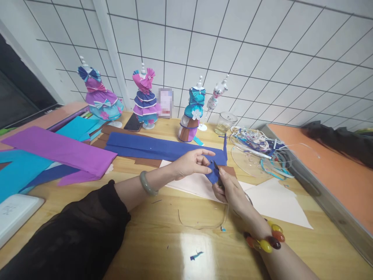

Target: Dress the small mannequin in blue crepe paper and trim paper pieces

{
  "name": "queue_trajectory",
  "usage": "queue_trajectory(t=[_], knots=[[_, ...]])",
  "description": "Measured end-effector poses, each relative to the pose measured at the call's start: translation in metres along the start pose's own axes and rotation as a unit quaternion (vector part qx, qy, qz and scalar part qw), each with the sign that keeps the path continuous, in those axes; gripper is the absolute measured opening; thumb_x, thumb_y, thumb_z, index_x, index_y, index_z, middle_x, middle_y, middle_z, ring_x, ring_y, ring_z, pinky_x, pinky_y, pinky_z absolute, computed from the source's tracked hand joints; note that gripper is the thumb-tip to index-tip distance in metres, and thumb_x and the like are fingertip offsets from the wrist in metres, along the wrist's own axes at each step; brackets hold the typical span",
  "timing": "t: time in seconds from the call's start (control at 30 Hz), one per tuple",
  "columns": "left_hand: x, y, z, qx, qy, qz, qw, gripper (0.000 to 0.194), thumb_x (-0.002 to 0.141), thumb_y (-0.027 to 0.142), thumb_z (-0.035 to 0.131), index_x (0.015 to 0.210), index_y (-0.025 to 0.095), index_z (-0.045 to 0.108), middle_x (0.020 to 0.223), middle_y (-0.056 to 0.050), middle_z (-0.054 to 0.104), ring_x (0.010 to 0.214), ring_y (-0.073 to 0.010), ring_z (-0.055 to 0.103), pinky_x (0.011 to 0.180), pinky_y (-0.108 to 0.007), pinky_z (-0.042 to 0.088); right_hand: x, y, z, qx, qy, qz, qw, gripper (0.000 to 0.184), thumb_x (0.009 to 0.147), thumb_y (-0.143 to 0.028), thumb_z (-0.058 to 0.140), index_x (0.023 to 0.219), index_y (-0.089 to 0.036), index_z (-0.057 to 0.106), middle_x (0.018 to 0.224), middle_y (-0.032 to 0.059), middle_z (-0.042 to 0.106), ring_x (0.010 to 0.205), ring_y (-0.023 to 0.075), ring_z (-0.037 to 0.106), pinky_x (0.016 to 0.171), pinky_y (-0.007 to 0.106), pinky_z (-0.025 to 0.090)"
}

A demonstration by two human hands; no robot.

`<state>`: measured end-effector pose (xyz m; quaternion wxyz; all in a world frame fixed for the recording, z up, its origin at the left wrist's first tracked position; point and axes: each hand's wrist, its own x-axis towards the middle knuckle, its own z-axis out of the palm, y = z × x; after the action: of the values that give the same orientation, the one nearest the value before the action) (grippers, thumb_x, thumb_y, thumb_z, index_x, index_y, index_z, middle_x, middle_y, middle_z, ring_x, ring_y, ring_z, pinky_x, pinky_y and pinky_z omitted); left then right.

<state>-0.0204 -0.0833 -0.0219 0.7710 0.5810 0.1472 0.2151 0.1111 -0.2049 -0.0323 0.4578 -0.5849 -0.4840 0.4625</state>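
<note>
My left hand [190, 164] pinches a small dark-blue piece of crepe-like material [212, 175] between thumb and fingers, with the index finger stretched out above it. Closed around small dark-bladed scissors [216, 166], my right hand [231, 190] has the blades at the piece's upper edge. The scissors' handles are mostly hidden in the palm. Behind both hands lies a long folded blue strip [163, 147]. Pale sheets [192, 186] lie under the hands, and another pale sheet [276, 200] extends to the right.
Several small dress forms, one a dressed mannequin [145, 101], stand along the tiled wall. A glass cup [225, 122] and a clear tray of ribbon scraps [247, 155] are at right. Purple material [64, 151], a white device [19, 217] and a phone [134, 122] are at left.
</note>
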Motion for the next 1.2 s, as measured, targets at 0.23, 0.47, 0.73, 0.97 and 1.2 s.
queue_trajectory(t=[0.23,0.47,0.73,0.97,1.2], knots=[[-0.0007,0.0025,-0.0016,0.009,-0.011,0.000,1.000,0.055,0.061,0.010,0.071,0.113,0.013,0.054,0.068,0.005,0.051,0.067,-0.0058,0.047,0.070,-0.025,0.036,-0.0003,0.0003,-0.0002,0.011,-0.005,0.007,1.000,0.054,0.089,-0.061,0.031,0.051,-0.022,0.031,0.041,-0.0068,0.028,0.036,0.0068,0.023,0.038,0.023,0.018],[-0.0010,0.0028,-0.0032,0.020,-0.021,0.001,1.000,0.055,0.062,0.010,0.071,0.115,0.014,0.055,0.069,0.005,0.051,0.068,-0.0066,0.047,0.071,-0.026,0.037,-0.0008,-0.0005,-0.0004,0.007,-0.009,0.004,1.000,0.054,0.088,-0.062,0.031,0.052,-0.022,0.031,0.042,-0.0069,0.028,0.036,0.0072,0.023,0.037,0.023,0.019],[-0.0013,0.0041,-0.0037,0.024,-0.019,-0.002,1.000,0.056,0.061,0.012,0.072,0.114,0.015,0.055,0.070,0.005,0.051,0.068,-0.0065,0.047,0.070,-0.025,0.037,-0.0005,-0.0007,0.0005,-0.008,-0.007,-0.005,1.000,0.053,0.089,-0.062,0.029,0.053,-0.022,0.031,0.042,-0.0066,0.028,0.036,0.0078,0.025,0.038,0.024,0.020],[-0.0013,0.0045,-0.0037,0.026,-0.021,-0.003,0.999,0.056,0.062,0.010,0.071,0.115,0.014,0.055,0.070,0.005,0.050,0.067,-0.0059,0.047,0.070,-0.025,0.038,-0.0012,-0.0025,-0.0003,-0.025,-0.005,-0.011,1.000,0.052,0.090,-0.059,0.028,0.054,-0.022,0.032,0.042,-0.0063,0.029,0.037,0.0078,0.026,0.039,0.024,0.020],[-0.0017,0.0059,-0.0042,0.024,-0.024,-0.008,0.999,0.057,0.062,0.011,0.072,0.116,0.015,0.054,0.071,0.005,0.051,0.067,-0.0064,0.048,0.069,-0.025,0.038,-0.0013,-0.0006,-0.0014,-0.018,-0.005,-0.009,1.000,0.051,0.090,-0.059,0.029,0.055,-0.022,0.032,0.044,-0.0066,0.029,0.037,0.0076,0.026,0.038,0.024,0.020]])
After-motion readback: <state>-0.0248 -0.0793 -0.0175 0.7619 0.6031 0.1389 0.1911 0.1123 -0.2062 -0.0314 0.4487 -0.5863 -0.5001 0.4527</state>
